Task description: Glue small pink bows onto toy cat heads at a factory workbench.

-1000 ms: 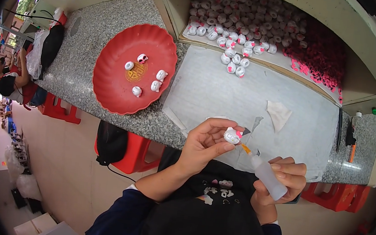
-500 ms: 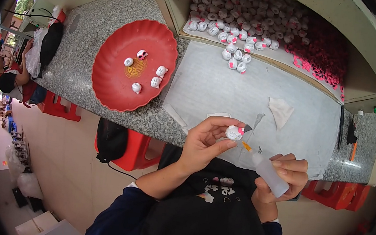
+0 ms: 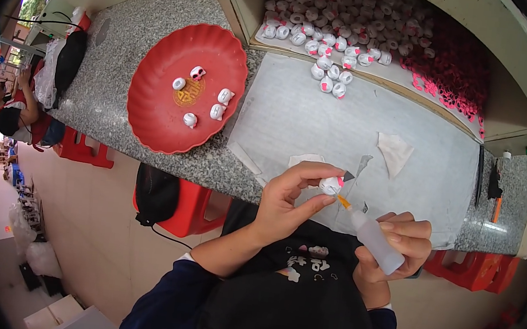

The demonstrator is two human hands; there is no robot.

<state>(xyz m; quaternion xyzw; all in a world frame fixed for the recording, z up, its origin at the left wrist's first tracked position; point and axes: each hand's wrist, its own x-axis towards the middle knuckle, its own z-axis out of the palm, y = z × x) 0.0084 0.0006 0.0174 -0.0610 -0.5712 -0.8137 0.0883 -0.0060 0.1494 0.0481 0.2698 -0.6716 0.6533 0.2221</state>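
Observation:
Between the thumb and fingers of my left hand [image 3: 289, 197] is a small round white figurine head [image 3: 330, 185] with a pink patch on its side. A dark grey pointed piece [image 3: 348, 175] shows by the index fingertip; whether it is held, I cannot tell. My right hand [image 3: 400, 245] is wrapped round a translucent squeeze bottle [image 3: 377, 241], tilted toward the figurine head. Its orange nozzle [image 3: 343, 201] meets the head's lower edge or stops just short of it. Both hands are above white paper [image 3: 320, 122] at the counter's near edge.
A red scalloped tray [image 3: 154, 100] with several white heads stands left on the granite counter [image 3: 129, 32]. Behind the paper, a shelf holds heaped white heads [image 3: 339, 11] and pink pieces [image 3: 454, 89]. A cloth scrap [image 3: 394, 155] lies on the paper. Another person [image 3: 13, 107] sits far left.
The figurine head has turned slightly in my left fingers and shifted a little right. The bottle is almost where it was, its nozzle a touch higher. At far left, the other person's arm has risen.

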